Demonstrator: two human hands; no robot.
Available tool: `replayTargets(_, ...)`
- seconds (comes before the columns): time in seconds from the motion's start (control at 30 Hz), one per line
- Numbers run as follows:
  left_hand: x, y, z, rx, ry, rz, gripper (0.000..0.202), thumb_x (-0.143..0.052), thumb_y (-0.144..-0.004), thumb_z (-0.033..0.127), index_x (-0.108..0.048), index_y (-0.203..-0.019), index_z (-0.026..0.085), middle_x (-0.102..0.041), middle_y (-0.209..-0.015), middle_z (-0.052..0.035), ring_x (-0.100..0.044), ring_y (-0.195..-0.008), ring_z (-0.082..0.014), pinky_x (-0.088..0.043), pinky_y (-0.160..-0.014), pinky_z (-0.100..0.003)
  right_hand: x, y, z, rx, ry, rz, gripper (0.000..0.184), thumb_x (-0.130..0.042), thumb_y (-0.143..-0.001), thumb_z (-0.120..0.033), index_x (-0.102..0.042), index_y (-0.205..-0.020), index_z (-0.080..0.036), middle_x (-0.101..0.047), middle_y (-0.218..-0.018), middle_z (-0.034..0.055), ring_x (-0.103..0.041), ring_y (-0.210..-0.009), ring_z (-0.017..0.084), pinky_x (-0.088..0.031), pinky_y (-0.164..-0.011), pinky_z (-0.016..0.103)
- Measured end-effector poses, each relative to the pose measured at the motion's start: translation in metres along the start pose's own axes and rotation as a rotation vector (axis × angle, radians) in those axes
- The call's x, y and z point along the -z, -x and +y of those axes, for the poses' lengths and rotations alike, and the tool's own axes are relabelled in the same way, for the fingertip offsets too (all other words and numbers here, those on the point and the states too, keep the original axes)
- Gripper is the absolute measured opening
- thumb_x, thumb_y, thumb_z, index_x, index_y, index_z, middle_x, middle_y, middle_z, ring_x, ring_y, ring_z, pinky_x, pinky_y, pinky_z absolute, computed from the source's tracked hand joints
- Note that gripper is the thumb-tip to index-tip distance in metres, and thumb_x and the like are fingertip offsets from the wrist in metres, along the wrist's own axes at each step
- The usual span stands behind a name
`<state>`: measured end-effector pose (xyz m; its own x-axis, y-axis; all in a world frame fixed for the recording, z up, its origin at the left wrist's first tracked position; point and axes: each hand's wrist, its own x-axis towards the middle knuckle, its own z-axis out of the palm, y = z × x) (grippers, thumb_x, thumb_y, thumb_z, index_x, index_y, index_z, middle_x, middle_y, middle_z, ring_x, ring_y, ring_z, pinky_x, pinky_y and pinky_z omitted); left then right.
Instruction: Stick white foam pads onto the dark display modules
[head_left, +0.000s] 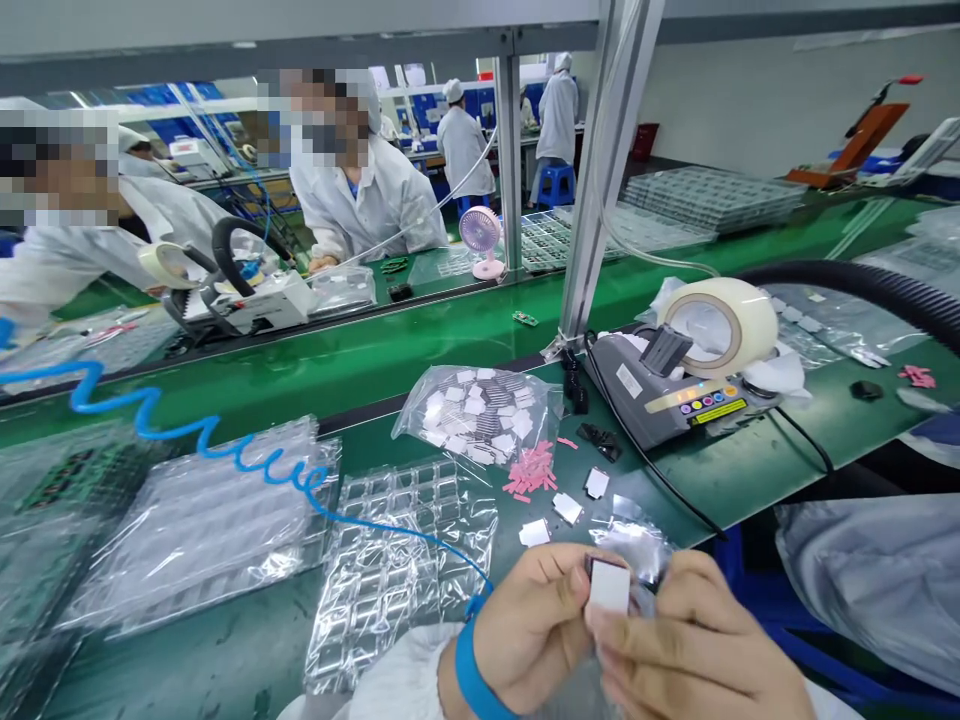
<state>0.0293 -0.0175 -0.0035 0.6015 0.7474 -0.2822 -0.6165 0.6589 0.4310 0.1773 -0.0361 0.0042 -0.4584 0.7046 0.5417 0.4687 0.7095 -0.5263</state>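
Observation:
Both hands meet at the bottom centre, pinching a small white square pad (608,587) with a dark edge. My left hand (534,625), with a blue wrist strap (472,678) and blue coiled cord (225,450), grips the pad's left side. My right hand (686,645) closes its fingers on the pad's right and lower side; crumpled clear film (634,545) sits just behind. Loose white pads (568,507) and a pile of pink strips (532,470) lie on the green mat just beyond my hands.
A clear bag of white pads (480,410) lies ahead. Clear blister trays (397,570) and bagged trays (210,520) cover the left. A tape dispenser (675,385) with a tape roll (724,325) stands right of a metal post (600,170). Workers in white coats (367,200) sit across the conveyor.

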Motion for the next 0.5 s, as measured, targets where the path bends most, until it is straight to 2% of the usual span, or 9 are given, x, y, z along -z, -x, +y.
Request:
replayTargets(0.1, -0.004, -0.001, 0.000, 0.016, -0.008, -0.020, 0.038, -0.072, -0.065, 0.037, -0.069, -0.077, 0.002, -0.062, -0.066, -0.0082, -0.057, -0.060, -0.0101, -0.041, -0.057, -0.018, 0.000, -0.001, -0.001, -0.022, -0.065, 0.003, 0.054, -0.061, -0.080, -0.022, -0.042, -0.129, -0.037, -0.069, -0.067, -0.0063, -0.057, -0.045, 0.015, -0.049, -0.044, 0.031)
replayTargets(0.23, -0.006, -0.004, 0.003, 0.032, 0.065, -0.051, 0.032, -0.070, -0.069, 0.034, -0.068, -0.081, 0.004, -0.061, -0.068, -0.0058, -0.057, -0.062, -0.0088, -0.042, -0.059, -0.017, 0.012, -0.008, -0.001, 0.062, -0.001, 0.052, 0.039, -0.061, -0.080, -0.022, -0.052, -0.117, -0.031, -0.072, -0.085, -0.0026, -0.060, -0.059, 0.017, -0.050, -0.057, 0.035)
replayTargets(0.3, -0.007, -0.005, 0.005, 0.024, 0.079, -0.033, 0.032, -0.069, -0.070, 0.031, -0.068, -0.088, 0.004, -0.062, -0.073, -0.0062, -0.058, -0.066, -0.0091, -0.044, -0.064, -0.018, 0.018, -0.013, -0.001, 0.089, 0.102, 0.127, 0.027, -0.062, -0.081, -0.022, -0.059, -0.107, -0.023, -0.071, -0.093, 0.0007, -0.060, -0.068, 0.018, -0.049, -0.065, 0.037)
replayTargets(0.37, -0.008, -0.005, 0.006, 0.009, 0.074, -0.010, 0.032, -0.069, -0.071, 0.029, -0.067, -0.091, 0.004, -0.062, -0.077, -0.0068, -0.058, -0.071, -0.0091, -0.044, -0.068, -0.018, 0.022, -0.017, -0.002, 0.117, 0.244, 0.181, 0.016, -0.062, -0.081, -0.023, -0.064, -0.097, -0.019, -0.070, -0.095, 0.0016, -0.060, -0.068, 0.017, -0.047, -0.067, 0.035)
replayTargets(0.43, -0.010, -0.005, 0.005, 0.005, 0.066, 0.006, 0.029, -0.068, -0.072, 0.028, -0.068, -0.088, 0.005, -0.059, -0.075, -0.0054, -0.056, -0.068, -0.0077, -0.042, -0.062, -0.016, 0.023, -0.019, -0.002, 0.112, 0.338, 0.185, 0.011, -0.057, -0.085, -0.022, -0.066, -0.092, -0.019, -0.070, -0.094, -0.0007, -0.059, -0.063, 0.014, -0.045, -0.065, 0.033)
replayTargets(0.5, -0.013, -0.006, 0.003, 0.015, 0.058, 0.013, 0.027, -0.068, -0.072, 0.029, -0.068, -0.085, 0.006, -0.055, -0.068, -0.0025, -0.051, -0.060, -0.0060, -0.039, -0.054, -0.015, 0.021, -0.019, -0.001, 0.093, 0.380, 0.150, 0.018, -0.048, -0.090, -0.021, -0.066, -0.090, -0.021, -0.071, -0.093, -0.0023, -0.057, -0.055, 0.011, -0.045, -0.060, 0.031)
